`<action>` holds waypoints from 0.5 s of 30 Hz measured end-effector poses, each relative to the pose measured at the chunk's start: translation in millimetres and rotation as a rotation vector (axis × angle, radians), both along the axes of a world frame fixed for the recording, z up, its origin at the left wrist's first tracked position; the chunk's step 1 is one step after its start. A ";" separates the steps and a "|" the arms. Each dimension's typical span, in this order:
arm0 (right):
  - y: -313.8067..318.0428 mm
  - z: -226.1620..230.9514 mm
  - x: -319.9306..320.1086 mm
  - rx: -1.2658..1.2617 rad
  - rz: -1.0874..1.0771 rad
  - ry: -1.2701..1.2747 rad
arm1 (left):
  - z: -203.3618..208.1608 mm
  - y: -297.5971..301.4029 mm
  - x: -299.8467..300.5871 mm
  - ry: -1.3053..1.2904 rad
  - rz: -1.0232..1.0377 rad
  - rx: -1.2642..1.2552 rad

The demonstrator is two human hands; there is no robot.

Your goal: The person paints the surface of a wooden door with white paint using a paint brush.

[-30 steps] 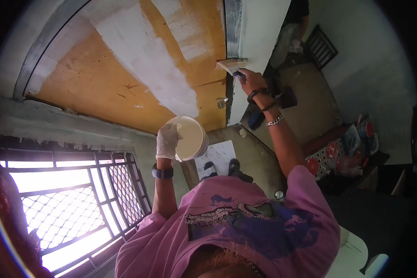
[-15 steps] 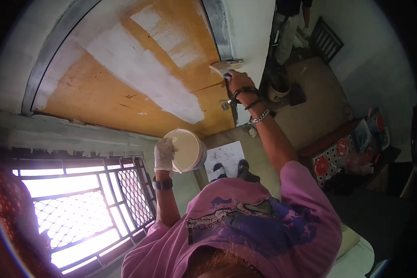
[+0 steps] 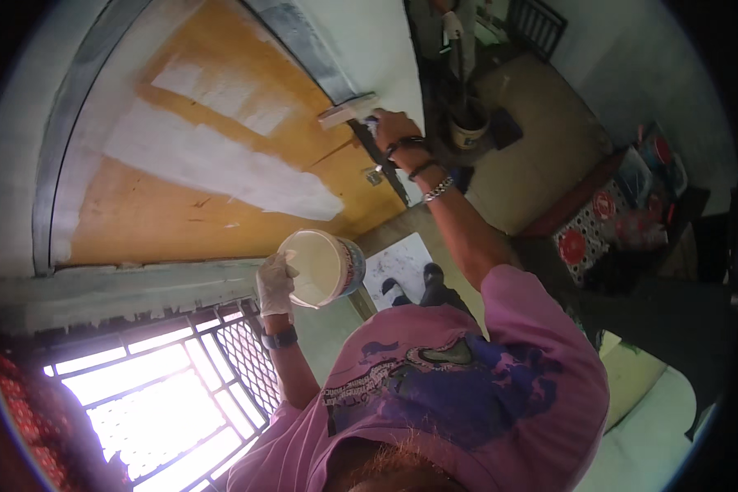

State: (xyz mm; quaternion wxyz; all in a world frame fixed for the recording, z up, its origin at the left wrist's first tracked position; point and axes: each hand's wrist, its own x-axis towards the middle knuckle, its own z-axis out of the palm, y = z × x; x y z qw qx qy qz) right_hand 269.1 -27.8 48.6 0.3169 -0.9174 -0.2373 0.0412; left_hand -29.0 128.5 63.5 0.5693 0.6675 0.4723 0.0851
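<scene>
My left hand (image 3: 275, 283), in a pale glove, is closed on the rim of a white paint bucket (image 3: 313, 266). The bucket tilts with its mouth toward the door, and its inside looks whitish. My bare right hand (image 3: 395, 131), stretched far forward, grips the handle of a wide flat paintbrush (image 3: 348, 110). The pale brush head lies at the edge of an orange-brown door (image 3: 160, 205), beside the grey frame; whether it presses on the surface is hard to tell. Broad white paint patches (image 3: 221, 156) cover parts of the door.
A barred window (image 3: 164, 394) is at lower left, with red cloth (image 3: 37, 418) beside it. A white sheet (image 3: 402, 262) lies under my feet. Beyond the door a person with a gloved hand (image 3: 453, 26) stands by another bucket (image 3: 469, 131). Cluttered table (image 3: 586, 221) at right.
The view has shifted, so the door sits further left. My right hand and the brush have moved left with it. More of the other person's gloved hand now shows.
</scene>
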 end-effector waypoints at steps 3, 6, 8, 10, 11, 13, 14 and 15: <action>23.7 -20.8 11.8 0.068 0.016 -0.009 | -1.5 -2.3 8.3 -0.004 0.006 -0.037; 11.9 -17.7 13.6 0.072 -0.010 0.027 | 0.1 -1.8 4.6 -0.003 0.039 -0.070; 4.0 -11.5 14.0 0.076 -0.061 0.072 | -1.1 -1.8 4.1 -0.007 0.005 -0.057; 8.5 -15.2 13.7 0.131 -0.001 0.065 | 0.5 -3.3 7.2 0.010 0.011 -0.105; 19.7 -27.6 15.6 0.118 0.027 -0.035 | 0.0 -4.8 8.8 0.012 0.007 -0.105; 21.8 -16.6 10.8 0.076 0.072 0.001 | -2.0 -5.8 6.4 -0.007 0.042 -0.094; 21.6 -12.2 8.9 0.035 0.115 0.033 | -2.4 -4.2 3.1 -0.005 0.042 -0.094; 13.9 -8.3 11.4 0.083 0.084 0.080 | -3.2 -3.6 0.5 -0.010 0.010 -0.058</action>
